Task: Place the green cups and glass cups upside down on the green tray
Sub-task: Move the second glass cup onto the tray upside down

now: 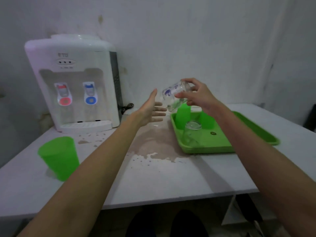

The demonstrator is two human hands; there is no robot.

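Note:
My right hand (198,96) grips a glass cup (174,95) with blue flower print, tilted in the air above the far left corner of the green tray (222,144). My left hand (152,110) is open just left of the glass, palm toward it, holding nothing. On the tray, two green cups (183,117) (207,121) stand upside down at the back. A clear glass cup (192,132) stands upside down in front of them. One more green cup (59,157) stands upright on the table at the near left.
A white water dispenser (77,82) with red and blue taps stands at the back left against the wall. Its black cord (127,106) lies beside it. The white table (153,182) has worn brown patches in the middle. Its front edge is close to me.

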